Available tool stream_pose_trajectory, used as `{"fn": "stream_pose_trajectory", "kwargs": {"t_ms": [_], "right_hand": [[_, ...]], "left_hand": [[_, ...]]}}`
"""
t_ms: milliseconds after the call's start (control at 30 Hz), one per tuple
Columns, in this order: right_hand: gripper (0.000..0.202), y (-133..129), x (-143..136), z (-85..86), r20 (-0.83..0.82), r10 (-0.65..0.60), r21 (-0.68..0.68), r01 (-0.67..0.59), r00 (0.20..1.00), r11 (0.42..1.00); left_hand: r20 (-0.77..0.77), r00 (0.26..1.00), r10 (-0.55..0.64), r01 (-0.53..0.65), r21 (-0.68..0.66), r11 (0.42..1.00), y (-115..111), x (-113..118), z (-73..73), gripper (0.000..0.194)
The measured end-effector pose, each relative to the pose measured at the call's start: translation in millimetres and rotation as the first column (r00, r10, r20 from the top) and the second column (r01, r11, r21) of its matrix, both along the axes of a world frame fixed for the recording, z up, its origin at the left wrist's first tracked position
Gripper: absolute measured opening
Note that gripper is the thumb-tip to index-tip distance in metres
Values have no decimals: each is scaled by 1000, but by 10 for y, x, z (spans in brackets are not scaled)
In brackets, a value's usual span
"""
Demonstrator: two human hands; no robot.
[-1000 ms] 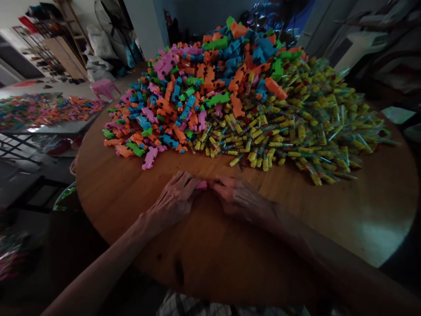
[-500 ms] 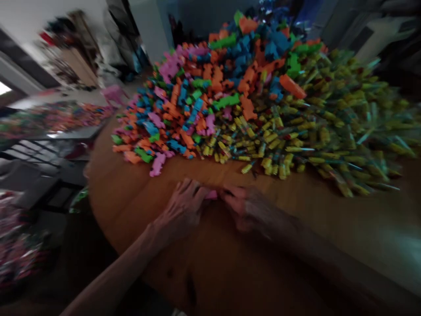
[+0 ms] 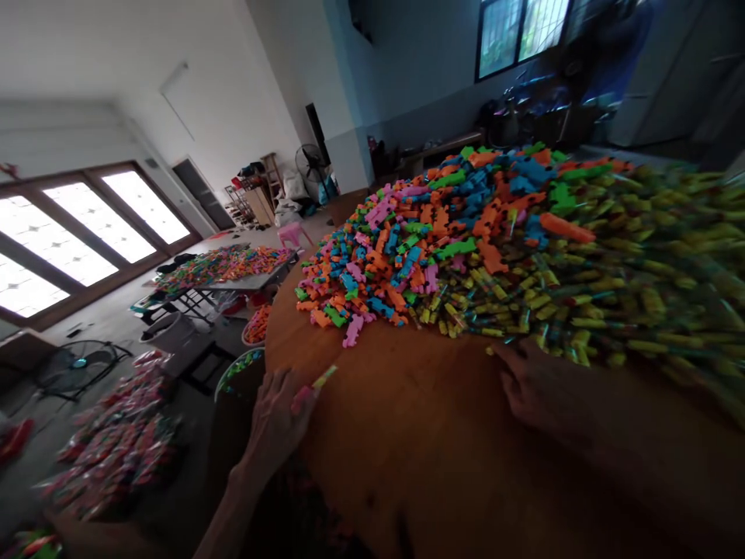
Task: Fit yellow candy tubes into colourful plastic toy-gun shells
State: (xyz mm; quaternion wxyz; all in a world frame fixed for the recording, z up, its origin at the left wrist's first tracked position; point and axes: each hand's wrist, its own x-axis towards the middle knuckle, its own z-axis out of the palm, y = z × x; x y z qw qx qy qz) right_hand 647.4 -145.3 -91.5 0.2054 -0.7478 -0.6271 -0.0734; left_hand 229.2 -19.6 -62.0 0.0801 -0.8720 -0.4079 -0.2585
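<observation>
My left hand (image 3: 280,407) is closed on a pink piece (image 3: 302,399) at the left edge of the round wooden table (image 3: 407,404). A yellow stick (image 3: 324,378) juts out beyond its fingers. To the right, my right hand (image 3: 527,380) reaches the front edge of a heap of yellow wrapped sticks (image 3: 599,295). Its fingertips are by a small yellow piece; whether they grip it is too blurred to tell. Behind both hands rises a pile of orange, blue, green and pink plastic pieces (image 3: 401,248).
Beyond the table on the left, a second table (image 3: 261,276) bears more coloured pieces, near a pink stool (image 3: 294,233). Tubs (image 3: 256,324) of pieces stand beside my table. Filled bags (image 3: 125,442) and a fan (image 3: 80,363) are on the floor.
My hands have moved apart, the left one outward with the pink piece, the right one to the yellow heap. A yellow stick now shows at the pink piece. The view has tilted up and left.
</observation>
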Motion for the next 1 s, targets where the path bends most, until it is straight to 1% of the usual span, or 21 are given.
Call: {"fn": "stream_pose_trajectory", "kwargs": {"t_ms": [33,67,133,200,267,333,400,433,500,633,733,800,867,933,1000], "right_hand": [[38,26,4,-14,43,12,-31,-11,999,999],[39,49,1,-21,76,30,-61,-26,997,998],[39,76,-17,-6,106,65,-96,-55,992,994],[39,70,-36,46,95,96,-111,-85,991,990],[36,35,-53,116,56,114,-119,-106,992,987],[34,-5,-64,179,5,128,-121,-126,992,985],[32,-31,-67,219,-40,134,-117,-138,990,984],[32,-35,-65,231,-60,135,-109,-141,989,984],[31,-34,-60,245,-98,125,-89,-134,987,987],[28,-25,-76,262,-124,115,-86,-126,986,988],[26,-33,-123,276,-107,162,-120,-174,981,977],[25,-46,-158,296,-89,196,-148,-207,977,967],[24,-62,-186,330,-39,195,-203,-199,980,959],[23,-75,-201,371,24,168,-262,-156,985,952],[24,-77,-199,397,56,153,-288,-131,987,949]], "left_hand": [[7,999,38,-38,46,998,55,23,36,25],[17,999,52,-53,76,996,110,99,68,26],[24,999,26,-28,72,997,232,358,112,28],[26,1000,14,-14,16,1000,383,659,120,30],[1,999,51,-50,-77,996,542,911,88,36],[-37,995,92,-96,-157,983,670,1075,31,38],[-65,994,85,-96,-202,975,726,1154,-17,33],[-74,995,64,-78,-213,974,716,1170,-28,28],[-81,997,0,-20,-247,969,610,1179,-17,24],[-51,981,-186,158,-336,928,190,1250,75,27],[-28,955,-294,265,-354,897,-45,1370,137,27],[-27,934,-355,319,-379,869,-105,1431,168,28],[-30,919,-392,347,-411,843,-115,1459,194,29],[-33,916,-400,348,-430,833,-104,1467,212,28],[-30,919,-392,341,-435,833,-90,1471,220,27]]}}
